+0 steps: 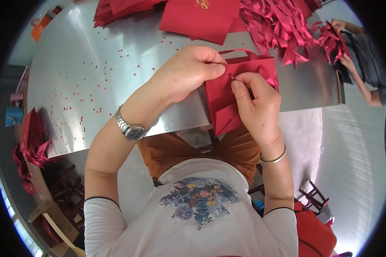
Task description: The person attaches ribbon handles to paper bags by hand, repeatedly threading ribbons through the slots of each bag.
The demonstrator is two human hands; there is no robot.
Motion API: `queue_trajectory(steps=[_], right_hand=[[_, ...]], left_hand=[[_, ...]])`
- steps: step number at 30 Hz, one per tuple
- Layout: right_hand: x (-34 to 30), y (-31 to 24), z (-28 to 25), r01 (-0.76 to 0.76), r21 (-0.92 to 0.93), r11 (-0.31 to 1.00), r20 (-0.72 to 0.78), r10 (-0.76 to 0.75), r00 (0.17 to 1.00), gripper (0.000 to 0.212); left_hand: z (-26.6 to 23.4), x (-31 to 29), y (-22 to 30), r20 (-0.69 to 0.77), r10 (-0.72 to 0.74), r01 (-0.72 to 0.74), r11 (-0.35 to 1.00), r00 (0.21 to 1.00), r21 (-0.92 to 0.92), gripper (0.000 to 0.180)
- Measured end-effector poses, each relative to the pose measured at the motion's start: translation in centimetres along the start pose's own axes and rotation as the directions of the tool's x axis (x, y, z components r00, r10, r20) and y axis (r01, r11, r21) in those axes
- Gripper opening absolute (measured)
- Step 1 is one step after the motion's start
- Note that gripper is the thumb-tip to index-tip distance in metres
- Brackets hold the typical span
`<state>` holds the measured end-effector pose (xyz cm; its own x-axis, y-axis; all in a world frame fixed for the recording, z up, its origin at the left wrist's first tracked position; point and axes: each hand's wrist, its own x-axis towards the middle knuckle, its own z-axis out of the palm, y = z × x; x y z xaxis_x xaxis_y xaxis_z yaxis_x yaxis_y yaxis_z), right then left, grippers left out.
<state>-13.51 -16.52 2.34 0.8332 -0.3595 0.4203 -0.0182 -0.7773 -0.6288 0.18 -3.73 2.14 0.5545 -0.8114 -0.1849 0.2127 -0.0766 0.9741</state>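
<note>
A red paper gift bag (222, 92) with a ribbon handle (239, 50) lies tilted at the table's near edge, in front of my lap. My left hand (193, 70), with a watch on its wrist, is closed, thumb and fingers pinching the bag's upper left edge. Over the bag's front, my right hand (258, 105) pinches a thin, dark red ribbon end (232, 77) between thumb and forefinger. A glossy red ribbon (268, 78) hangs at the bag's right side, partly behind my right hand.
Flat red bags (193, 21) lie at the table's far side, beside a heap of red ribbons (278, 25). Small red dots dot the metal table (158, 77). More red bags (33, 137) stand off its left edge. At right, another person's hands (347, 62) hold ribboned red pieces.
</note>
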Motion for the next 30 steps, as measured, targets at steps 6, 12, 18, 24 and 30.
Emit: queue_trajectory(steps=[6, 12, 18, 24, 30], right_hand=[[-0.2, 0.6, -1.1, -0.074, 0.031, 0.997, 0.021, 0.073, 0.997, 0.008], [-0.4, 0.7, -1.0, -0.116, 0.086, 0.989, 0.039, 0.113, 0.993, 0.008], [0.3, 0.3, -0.3, -0.166, 0.131, 0.978, 0.067, 0.158, 0.985, 0.008], [1.7, -0.4, -0.7, -0.379, 0.176, 0.909, 0.141, 0.358, 0.923, 0.012], [2.8, -1.1, 0.7, -0.195, -0.385, 0.902, 0.157, 0.272, 0.949, 0.019]], left_hand=[[1.4, 0.6, 0.6, 0.006, 0.066, -0.067, 0.984, 0.998, 0.165, 0.017], [1.4, 0.0, 1.3, 0.007, 0.066, -0.065, 0.957, 0.998, 0.283, 0.018], [0.8, -0.1, 1.5, 0.02, 0.036, -0.041, 0.947, 0.999, 0.318, 0.013], [1.4, -0.2, 1.7, 0.01, 0.135, -0.127, 0.901, 0.991, 0.415, 0.011], [1.9, -0.5, -1.1, 0.002, 0.6, -0.442, 0.587, 0.8, 0.678, 0.012]])
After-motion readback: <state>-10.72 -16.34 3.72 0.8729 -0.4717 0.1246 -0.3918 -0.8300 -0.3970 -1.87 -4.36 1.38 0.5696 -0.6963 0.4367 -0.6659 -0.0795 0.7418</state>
